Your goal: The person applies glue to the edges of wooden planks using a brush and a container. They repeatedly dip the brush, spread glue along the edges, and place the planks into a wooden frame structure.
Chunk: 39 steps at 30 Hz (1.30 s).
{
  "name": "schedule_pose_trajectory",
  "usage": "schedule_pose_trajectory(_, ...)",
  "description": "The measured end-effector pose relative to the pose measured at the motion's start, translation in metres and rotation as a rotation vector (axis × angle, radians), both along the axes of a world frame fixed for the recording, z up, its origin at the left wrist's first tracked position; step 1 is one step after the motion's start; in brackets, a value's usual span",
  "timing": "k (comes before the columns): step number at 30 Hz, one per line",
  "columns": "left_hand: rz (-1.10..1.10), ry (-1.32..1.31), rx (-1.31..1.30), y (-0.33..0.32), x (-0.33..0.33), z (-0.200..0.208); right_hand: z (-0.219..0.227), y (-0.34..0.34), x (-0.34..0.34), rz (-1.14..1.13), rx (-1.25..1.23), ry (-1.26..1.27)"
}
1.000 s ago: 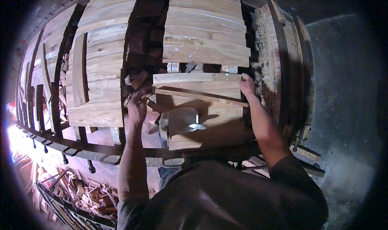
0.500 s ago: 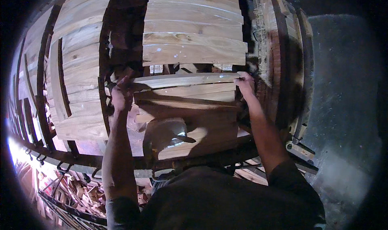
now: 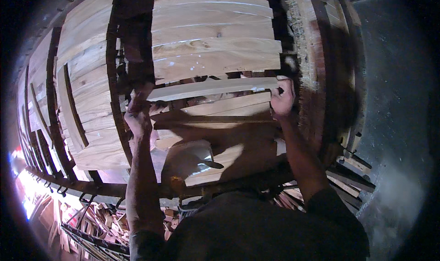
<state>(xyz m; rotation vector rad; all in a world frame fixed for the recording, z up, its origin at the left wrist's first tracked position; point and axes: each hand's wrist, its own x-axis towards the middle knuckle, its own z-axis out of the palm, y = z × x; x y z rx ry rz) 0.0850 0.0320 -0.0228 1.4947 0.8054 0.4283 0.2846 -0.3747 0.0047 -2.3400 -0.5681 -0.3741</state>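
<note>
Slat (image 3: 213,87): one, between two hands (image 3: 139,116) (image 3: 283,98)

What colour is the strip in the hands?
The strip is pale tan, seen best in the head view.

Dim overall; you've got blown-out, purplish glare (image 3: 31,203) low, well left of your left hand (image 3: 139,116), whose fingers sink into murk. Shadow (image 3: 247,137) darkens boards (image 3: 231,106) nearer you than your right hand (image 3: 283,98). Fisheye bends edges; rim's black.

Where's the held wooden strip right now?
Upper centre of the head view: the wooden strip spans from left hand to right hand, just below the upper board panel.
</note>
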Motion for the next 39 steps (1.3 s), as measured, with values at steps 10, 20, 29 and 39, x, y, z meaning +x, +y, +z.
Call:
schedule_pose_trajectory(10,-0.022,-0.12,-0.252,0.013,-0.015,-0.023,0.011,0.009,0.005,-0.118,0.18,0.024)
schedule_pose_trajectory(20,0.265,-0.176,-0.594,0.011,0.003,0.002,0.008,0.022,-0.003,-0.009,0.152,0.025)
schedule_pose_trajectory(29,-0.109,0.065,-0.124,0.011,-0.005,-0.01,-0.035,-0.025,0.01,0.056,0.063,0.403)
schedule_pose_trajectory(39,-0.29,0.079,0.037,0.008,-0.022,-0.006,-0.004,-0.011,0.006,-0.124,-0.086,0.481)
